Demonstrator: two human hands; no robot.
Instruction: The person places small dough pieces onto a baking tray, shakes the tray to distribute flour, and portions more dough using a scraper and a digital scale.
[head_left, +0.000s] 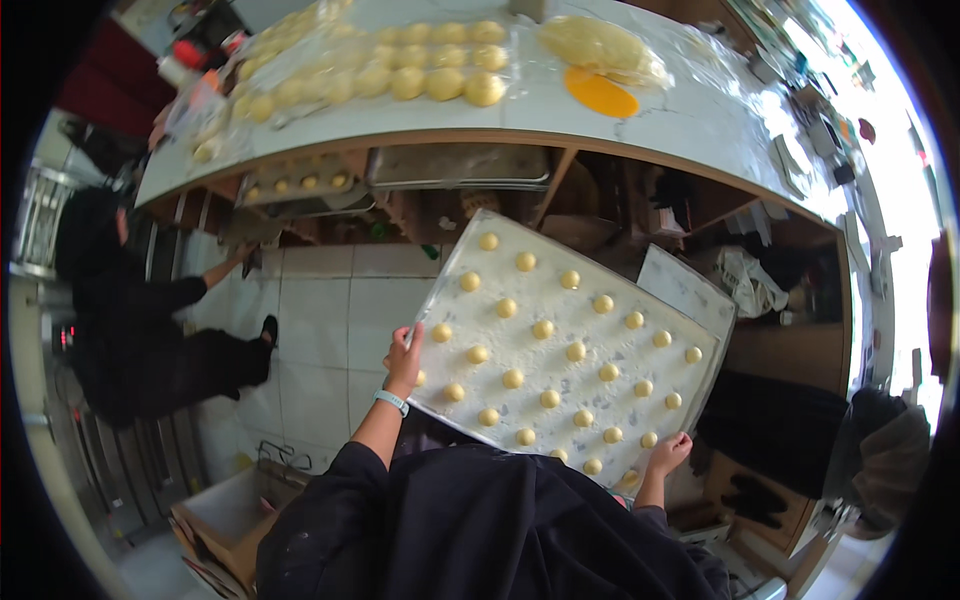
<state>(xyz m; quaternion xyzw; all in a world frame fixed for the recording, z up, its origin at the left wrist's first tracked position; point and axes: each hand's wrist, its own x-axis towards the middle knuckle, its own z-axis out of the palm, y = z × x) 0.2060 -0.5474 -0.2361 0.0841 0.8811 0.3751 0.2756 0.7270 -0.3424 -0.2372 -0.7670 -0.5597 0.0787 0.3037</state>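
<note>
You are holding a big baking tray point(525, 350) out in front of your tummy, turned so one corner points away from you. Small round dough balls point(575, 352) sit on it in rows, and white dust that looks like flour is spread under them. Your left hand point(402, 365) has its fingers clamped on the tray's left edge, with the thumb on top; the other tips are hidden under the tray. A dough ball there is partly covered by that hand. Your right hand point(670, 455) is curled up tight on the tray's near right edge, but you can't see where its fingertips go. Your dark top point(470, 520) hides part of the tray's near edge, and some balls there are cut off.

Beyond the tray is the white desk point(540, 125). Bigger dough balls point(447, 83) lie on it under shiny clear plastic, which makes the far ones blurry. Right of them are a wrapped yellow lump point(600, 48) and a flat orange thing point(600, 93), maybe a scraper. On the shelf beyond the tray, more metal trays point(460, 165) are half hidden by the desk top. Left of your tray, a co-worker point(150, 320) in dark clothes reaches toward the shelf; you can't make out what that hand touches.
</note>
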